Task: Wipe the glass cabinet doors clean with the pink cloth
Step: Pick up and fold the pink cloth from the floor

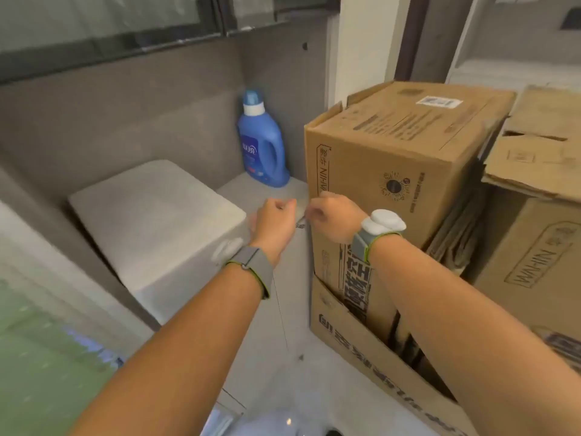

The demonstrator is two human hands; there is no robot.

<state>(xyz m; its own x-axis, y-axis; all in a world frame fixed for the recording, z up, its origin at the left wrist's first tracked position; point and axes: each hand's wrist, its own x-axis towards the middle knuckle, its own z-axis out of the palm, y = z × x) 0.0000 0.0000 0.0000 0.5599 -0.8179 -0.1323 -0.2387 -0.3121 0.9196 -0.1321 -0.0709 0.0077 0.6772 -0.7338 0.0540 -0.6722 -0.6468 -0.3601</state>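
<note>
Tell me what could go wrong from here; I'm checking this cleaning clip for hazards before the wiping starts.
No pink cloth shows: the left hand and right hand are curled with nothing visible in them, so wiping may be delayed. The tall cardboard box stands right beside the right hand; a swing could knock it. The blue detergent bottle stands close behind the hands and might tip if bumped.

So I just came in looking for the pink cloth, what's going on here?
No pink cloth shows in this view. A person reaches both arms forward, the left hand and right hand close together with curled fingers, beside a tall cardboard box. The blur hides whether they hold anything. A blue detergent bottle stands in the corner behind, next to a white block. No wiping is under way.
</note>
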